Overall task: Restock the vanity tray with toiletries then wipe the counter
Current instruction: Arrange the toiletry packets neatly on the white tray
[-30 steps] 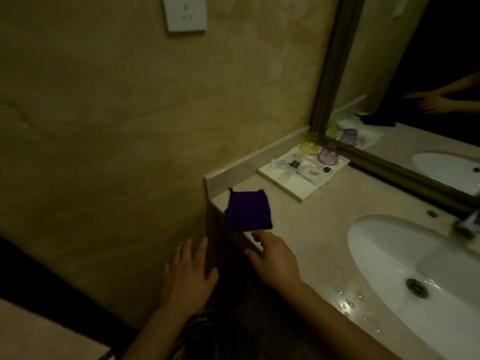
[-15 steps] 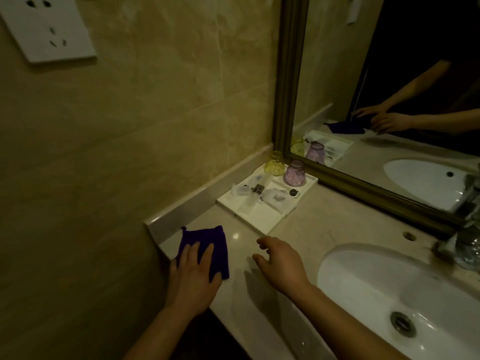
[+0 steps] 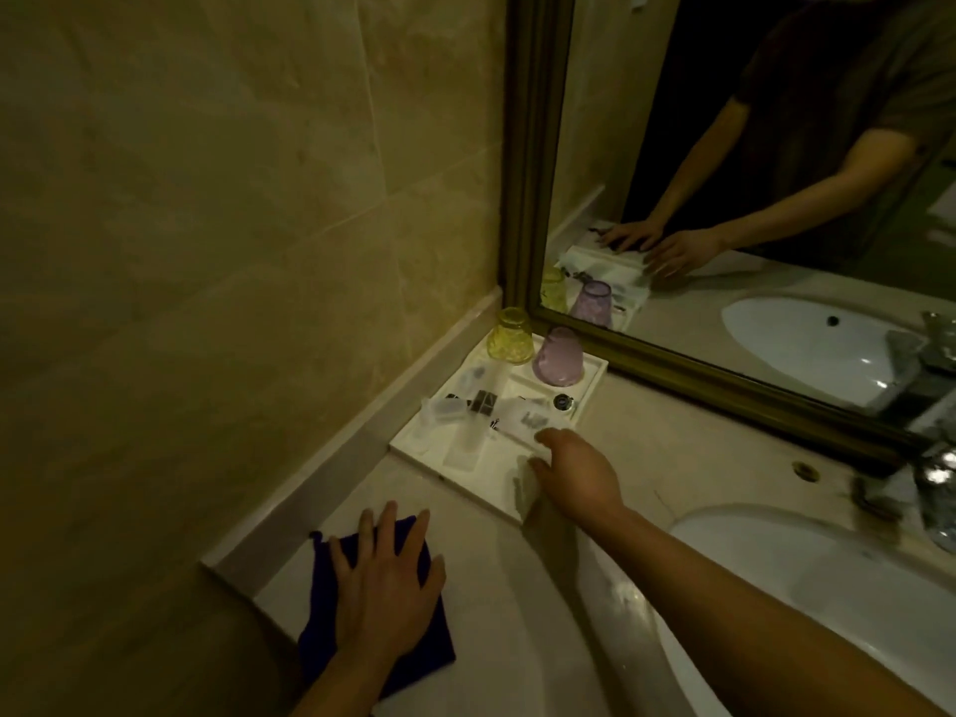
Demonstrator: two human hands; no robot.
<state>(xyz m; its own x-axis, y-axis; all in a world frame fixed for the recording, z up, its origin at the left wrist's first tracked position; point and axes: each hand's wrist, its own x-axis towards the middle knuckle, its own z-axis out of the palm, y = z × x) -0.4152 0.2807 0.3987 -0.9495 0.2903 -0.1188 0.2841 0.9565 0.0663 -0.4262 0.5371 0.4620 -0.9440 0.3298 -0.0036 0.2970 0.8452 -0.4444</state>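
Note:
A white vanity tray lies on the beige counter in the corner by the wall and the mirror. It holds small clear toiletry packets, an upturned yellow cup and an upturned purple cup. My right hand reaches over the tray's near right corner, its fingers touching the edge there. My left hand presses flat, fingers spread, on a dark purple cloth at the counter's front left end.
A white oval sink fills the counter's right side, with a chrome faucet behind it. A gold-framed mirror runs along the back. A tiled wall closes the left side. The counter ends just left of the cloth.
The view has moved closer to the corner. My right hand went forward from the bare counter to the tray's near corner. My left hand stays on the cloth.

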